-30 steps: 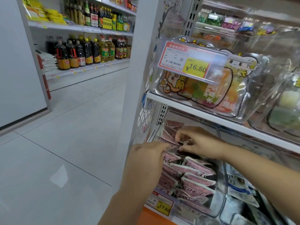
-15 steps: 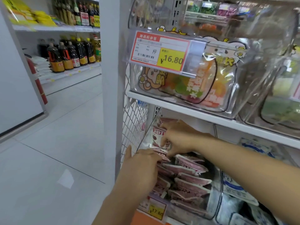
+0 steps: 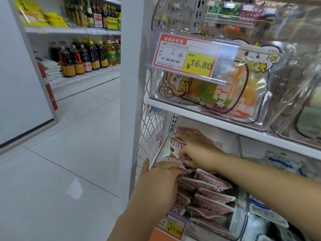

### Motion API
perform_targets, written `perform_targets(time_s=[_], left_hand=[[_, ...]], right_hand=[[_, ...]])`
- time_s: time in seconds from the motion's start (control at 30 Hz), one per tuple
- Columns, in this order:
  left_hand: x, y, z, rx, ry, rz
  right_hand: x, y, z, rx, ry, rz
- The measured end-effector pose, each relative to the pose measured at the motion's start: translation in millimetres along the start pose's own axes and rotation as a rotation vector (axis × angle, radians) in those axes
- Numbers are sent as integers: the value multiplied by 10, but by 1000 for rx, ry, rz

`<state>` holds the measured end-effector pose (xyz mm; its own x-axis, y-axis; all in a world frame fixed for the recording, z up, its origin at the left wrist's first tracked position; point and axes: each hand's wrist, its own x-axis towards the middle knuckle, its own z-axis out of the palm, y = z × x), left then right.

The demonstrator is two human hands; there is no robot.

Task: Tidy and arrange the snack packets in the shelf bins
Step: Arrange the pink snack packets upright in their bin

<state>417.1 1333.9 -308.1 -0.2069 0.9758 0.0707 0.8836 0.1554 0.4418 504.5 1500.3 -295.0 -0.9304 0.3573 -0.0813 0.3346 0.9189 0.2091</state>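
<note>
— Where were the pink packets?
— Piled in the clear bin.
— And the hands?
— The right hand pinched pink packets at the bin's back. The left hand lay on packets at the bin's left side. I couldn't tell if it held any.

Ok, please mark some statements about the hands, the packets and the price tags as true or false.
1. Both the left hand and the right hand are in the lower bin of pink packets. True.
2. The upper price tag reads 17.60. False: it reads 16.80; the lower price tag reads 17.60.
3. The right hand reaches further back than the left hand. True.
4. The left hand holds a bottle. False: its fingers curl over pink packets; the bottles stand on a far shelf.
</note>
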Motion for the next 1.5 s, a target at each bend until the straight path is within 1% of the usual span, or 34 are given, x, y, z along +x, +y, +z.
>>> perform_targets(time_s=[0.07, 0.13, 0.27, 0.37, 0.47, 0.6, 0.67, 0.77, 0.83, 0.87, 0.9, 0.97, 1.03, 1.1, 1.17, 1.2, 1.23, 1.27, 1.33, 1.4, 1.43, 1.5], left_hand=[[-9, 7, -11, -12, 8, 1], [-14, 2, -1, -3, 0, 0], [-13, -1, 38, 20, -57, -7], [-1, -6, 39, -8, -60, -15], [5, -10, 49, -3, -70, -31], [2, -2, 49, 11, -80, -33], [-13, 2, 34, 0, -85, -32], [-27, -19, -11, -35, -84, -17], [-40, -28, -71, -54, -74, -1], [-54, -34, -104, -66, -66, 4], [-67, -47, -134, -82, -44, 4], [-97, -79, -193, -124, 53, -5], [-121, -125, -228, -160, 145, -1], [-135, -159, -232, -206, 184, 9], [-151, -178, -231, -234, 206, 29], [-162, -180, -235, -237, 220, 37], [-173, -187, -234, -238, 234, 39], [-184, -194, -235, -237, 246, 33], [-195, -203, -236, -233, 268, 15], [-204, -201, -232, -230, 281, 6], [-211, -202, -225, -224, 281, -2], [-229, -217, -212, -222, 261, -26]], right_hand=[[-49, 67, 12, 74, 96, -21], [-99, 102, -14, 145, 103, -10], [-126, 80, -69, 128, -14, -84], [-114, 109, -50, 52, -75, -116], [-20, 219, 16, 36, -156, -41], [168, 228, 105, -31, -169, 58], [165, 196, 163, 0, -239, 91], [111, 171, 191, 113, -343, 86], [112, 182, 190, 215, -366, 94], [122, 177, 199, 261, -336, 104], [124, 171, 210, 277, -261, 100], [127, 186, 242, 201, -74, 54], [115, 228, 192, 153, -12, 12], [44, 212, 30, 267, 43, 15], [-92, 101, -206, 387, 154, 10], [-171, 12, -302, 455, 163, 7], [-246, -100, -382, 521, 134, 4], [-295, -204, -408, 531, 80, -2], [-328, -357, -354, 388, -30, -36], [-296, -412, -257, 216, -112, -9], [-272, -407, -230, 165, -143, 23], [-213, -360, -236, 173, -215, 55]])
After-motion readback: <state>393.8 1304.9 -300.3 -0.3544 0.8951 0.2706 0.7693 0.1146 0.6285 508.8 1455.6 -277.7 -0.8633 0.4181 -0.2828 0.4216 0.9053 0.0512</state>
